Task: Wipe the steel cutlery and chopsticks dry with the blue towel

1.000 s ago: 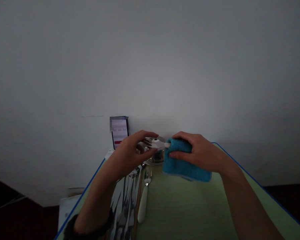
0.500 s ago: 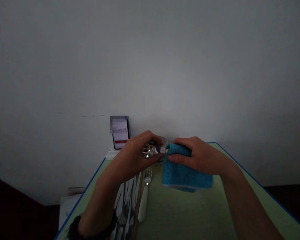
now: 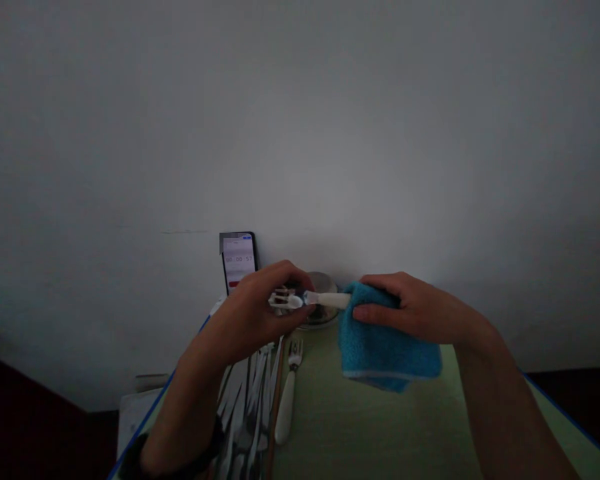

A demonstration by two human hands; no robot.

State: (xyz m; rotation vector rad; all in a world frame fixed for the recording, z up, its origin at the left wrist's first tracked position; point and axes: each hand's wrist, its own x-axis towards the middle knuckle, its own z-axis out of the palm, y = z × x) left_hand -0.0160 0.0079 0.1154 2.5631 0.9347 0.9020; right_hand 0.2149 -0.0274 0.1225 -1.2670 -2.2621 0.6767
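My left hand (image 3: 257, 303) is closed on a white-handled fork (image 3: 333, 301) near its neck, with the tines pointing left. Folded in my right hand (image 3: 413, 303) is a blue cloth (image 3: 390, 353), wrapped over the far end of the fork's handle. A stretch of bare handle shows between the two hands. Below them, a second white-handled fork (image 3: 287, 400) lies on the table, tines away from me. Left of it is a pile of metal cutlery (image 3: 245, 420), partly hidden by my left forearm.
Behind the fork stands a round, shiny container (image 3: 324, 280), partly covered by my hands. A phone (image 3: 239, 257) showing a timer leans near the wall (image 3: 360, 167). A thin brown stick (image 3: 279, 390) lies beside the pile on the green table (image 3: 370, 427), which has a blue edge.
My right hand and the cloth have slid right along the fork, exposing more of its white handle. My left hand has shifted slightly left, and more of the round container shows.
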